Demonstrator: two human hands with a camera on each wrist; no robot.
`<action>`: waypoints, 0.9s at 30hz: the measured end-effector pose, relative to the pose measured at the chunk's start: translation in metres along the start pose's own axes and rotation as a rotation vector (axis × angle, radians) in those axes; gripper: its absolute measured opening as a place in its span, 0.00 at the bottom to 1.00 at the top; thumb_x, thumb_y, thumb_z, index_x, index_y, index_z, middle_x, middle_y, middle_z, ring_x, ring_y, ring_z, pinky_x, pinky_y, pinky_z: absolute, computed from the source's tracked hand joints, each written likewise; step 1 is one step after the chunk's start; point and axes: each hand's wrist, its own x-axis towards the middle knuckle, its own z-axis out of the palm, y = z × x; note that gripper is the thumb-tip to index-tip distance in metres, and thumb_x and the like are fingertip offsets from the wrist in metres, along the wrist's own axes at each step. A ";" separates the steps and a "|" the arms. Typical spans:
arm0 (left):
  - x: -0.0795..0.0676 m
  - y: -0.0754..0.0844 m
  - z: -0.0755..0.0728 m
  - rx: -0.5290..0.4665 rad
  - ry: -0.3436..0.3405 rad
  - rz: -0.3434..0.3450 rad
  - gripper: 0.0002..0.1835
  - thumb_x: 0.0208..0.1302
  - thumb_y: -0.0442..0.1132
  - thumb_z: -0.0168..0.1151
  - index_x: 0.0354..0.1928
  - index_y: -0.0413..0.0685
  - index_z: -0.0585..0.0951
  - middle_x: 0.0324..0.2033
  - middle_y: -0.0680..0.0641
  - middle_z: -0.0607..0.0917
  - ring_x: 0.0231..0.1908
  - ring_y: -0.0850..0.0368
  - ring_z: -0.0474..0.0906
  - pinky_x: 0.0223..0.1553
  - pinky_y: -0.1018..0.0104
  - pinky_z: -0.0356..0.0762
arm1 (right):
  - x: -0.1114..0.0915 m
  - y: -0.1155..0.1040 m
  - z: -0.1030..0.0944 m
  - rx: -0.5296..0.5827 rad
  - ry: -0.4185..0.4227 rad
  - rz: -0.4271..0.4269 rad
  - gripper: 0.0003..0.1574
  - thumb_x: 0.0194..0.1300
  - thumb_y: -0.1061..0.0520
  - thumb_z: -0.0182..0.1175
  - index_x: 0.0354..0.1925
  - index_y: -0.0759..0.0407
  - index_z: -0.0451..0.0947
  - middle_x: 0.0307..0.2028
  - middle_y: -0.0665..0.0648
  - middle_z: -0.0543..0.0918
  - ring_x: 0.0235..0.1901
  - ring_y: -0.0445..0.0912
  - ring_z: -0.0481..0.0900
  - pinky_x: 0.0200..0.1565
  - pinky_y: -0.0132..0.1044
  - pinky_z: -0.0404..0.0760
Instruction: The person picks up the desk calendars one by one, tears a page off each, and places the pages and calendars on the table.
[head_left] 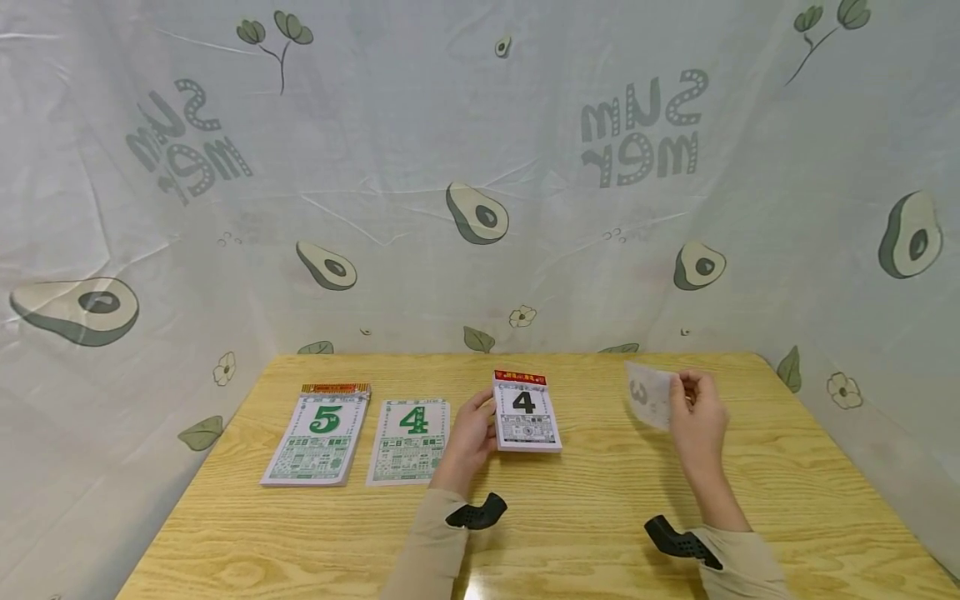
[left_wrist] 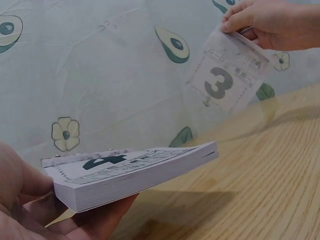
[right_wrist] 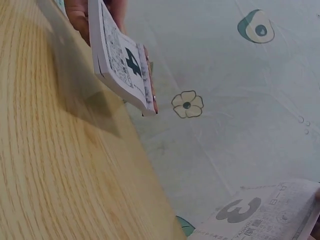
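My left hand (head_left: 470, 433) grips the left edge of a small tear-off calendar (head_left: 527, 417), a thick pad with a red header and a black 4 on its top page. In the left wrist view the pad (left_wrist: 135, 175) is held above the table, thumb on its side and fingers beneath. Out to the right, my right hand (head_left: 699, 417) pinches a single thin calendar page (head_left: 649, 396) by its edge. A 3 shows on that page (left_wrist: 222, 75) in the left wrist view. The page and the pad are apart.
A larger calendar pad (head_left: 318, 437) with a green 5 lies at the left of the wooden table (head_left: 585, 525). Beside it lies a loose page (head_left: 408, 442) with a green 4, its right edge near my left forearm. A patterned curtain (head_left: 405, 167) stands behind the table.
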 end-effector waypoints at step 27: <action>-0.011 0.004 -0.016 0.160 0.086 -0.024 0.23 0.77 0.41 0.43 0.70 0.47 0.67 0.50 0.40 0.84 0.33 0.58 0.83 0.30 0.63 0.81 | -0.021 0.001 0.027 -0.025 -0.171 -0.101 0.12 0.72 0.63 0.51 0.47 0.72 0.73 0.40 0.71 0.81 0.41 0.62 0.82 0.39 0.18 0.74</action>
